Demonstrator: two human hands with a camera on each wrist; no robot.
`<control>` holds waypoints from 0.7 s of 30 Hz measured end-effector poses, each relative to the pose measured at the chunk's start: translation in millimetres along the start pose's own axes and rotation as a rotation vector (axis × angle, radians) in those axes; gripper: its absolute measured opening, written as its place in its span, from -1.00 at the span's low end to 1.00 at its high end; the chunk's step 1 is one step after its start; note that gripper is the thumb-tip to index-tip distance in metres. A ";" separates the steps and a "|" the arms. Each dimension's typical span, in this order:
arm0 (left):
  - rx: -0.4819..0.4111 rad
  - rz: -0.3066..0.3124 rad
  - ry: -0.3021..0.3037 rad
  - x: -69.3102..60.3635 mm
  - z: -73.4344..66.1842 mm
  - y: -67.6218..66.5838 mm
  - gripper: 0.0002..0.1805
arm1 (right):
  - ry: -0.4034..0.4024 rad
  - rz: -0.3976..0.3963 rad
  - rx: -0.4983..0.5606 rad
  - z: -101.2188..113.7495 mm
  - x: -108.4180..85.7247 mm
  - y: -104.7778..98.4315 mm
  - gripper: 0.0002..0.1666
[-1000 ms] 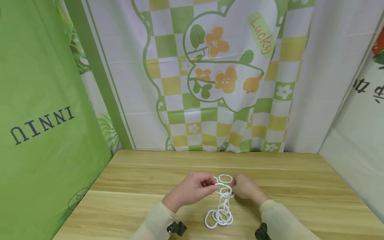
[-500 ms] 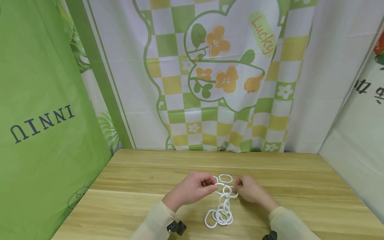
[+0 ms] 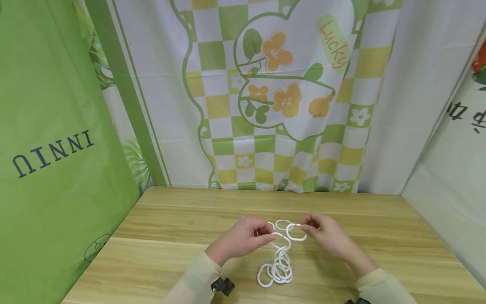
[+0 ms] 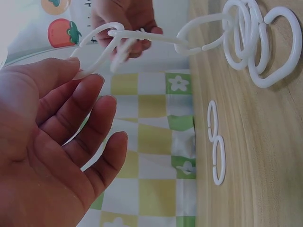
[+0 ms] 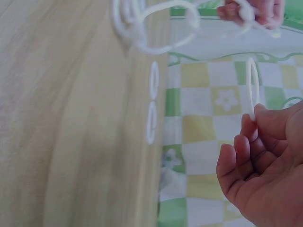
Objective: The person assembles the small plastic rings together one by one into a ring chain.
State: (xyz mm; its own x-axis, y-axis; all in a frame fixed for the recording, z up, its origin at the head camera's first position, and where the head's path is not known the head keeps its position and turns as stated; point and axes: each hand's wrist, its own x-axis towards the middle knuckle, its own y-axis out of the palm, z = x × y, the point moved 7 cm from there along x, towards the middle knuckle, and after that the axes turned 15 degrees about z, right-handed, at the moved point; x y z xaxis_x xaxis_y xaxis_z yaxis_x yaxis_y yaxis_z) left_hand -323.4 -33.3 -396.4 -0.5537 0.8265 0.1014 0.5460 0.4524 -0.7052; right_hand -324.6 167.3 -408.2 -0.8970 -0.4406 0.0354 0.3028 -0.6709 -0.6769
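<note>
My left hand (image 3: 244, 239) pinches the top link of a chain of white plastic links (image 3: 281, 270) between thumb and index finger. The chain hangs from it, and its lower links are bunched by the tabletop. To the right, my right hand (image 3: 334, 237) pinches a single oval white link (image 5: 256, 85) between thumb and fingertips. In the right wrist view this link stands apart from the chain. Small gaps show in some links, such as a chain link (image 4: 292, 52) in the left wrist view.
Two loose white links (image 4: 212, 120) (image 4: 219, 161) lie on the wooden table (image 3: 171, 215) beyond the hands. A green and yellow checked curtain (image 3: 243, 147) hangs behind the table. Green cloth (image 3: 68, 202) hangs at the left, white cloth (image 3: 452, 169) at the right.
My right hand has moved right and slightly up in the head view, away from the chain, carrying the single link. My left hand has stayed almost where it was.
</note>
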 end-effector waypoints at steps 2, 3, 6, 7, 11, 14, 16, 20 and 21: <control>0.004 0.004 -0.002 0.4 1.8 0.5 -0.89 | -0.018 -0.008 -0.012 6.8 -2.8 -2.9 -0.92; 0.005 0.006 -0.003 0.7 2.2 0.7 -0.89 | -0.030 -0.009 -0.015 10.0 -4.0 -3.7 -0.92; 0.006 0.011 -0.003 1.2 3.1 1.1 -0.89 | -0.051 -0.004 -0.008 18.0 -7.1 -5.1 -0.91; 0.007 0.011 -0.002 1.3 3.2 1.1 -0.89 | -0.054 -0.001 -0.002 20.3 -7.9 -5.2 -0.92; 0.011 0.010 0.003 1.7 3.7 1.2 -0.89 | -0.101 0.036 0.029 30.5 -11.4 -2.8 -0.91; 0.009 0.009 -0.002 1.8 4.8 1.4 -0.88 | -0.145 0.084 0.049 36.9 -12.9 2.4 -0.94; 0.002 0.007 -0.009 1.9 5.1 1.3 -0.87 | -0.163 0.118 0.064 39.4 -13.6 6.8 -0.94; -0.006 0.000 0.005 1.9 3.4 1.7 -0.85 | -0.179 0.167 0.085 41.1 -13.8 15.2 -0.98; -0.007 0.000 0.008 2.0 2.6 2.0 -0.85 | -0.181 0.172 0.083 41.1 -13.9 17.0 -0.99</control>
State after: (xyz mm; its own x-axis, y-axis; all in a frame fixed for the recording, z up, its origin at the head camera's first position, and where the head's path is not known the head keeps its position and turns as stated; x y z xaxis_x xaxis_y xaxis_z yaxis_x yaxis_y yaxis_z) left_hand -325.0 -31.6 -399.4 -0.5485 0.8293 0.1072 0.5506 0.4547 -0.7001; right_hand -293.8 137.4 -389.9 -0.7597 -0.6474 0.0611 0.4781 -0.6197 -0.6224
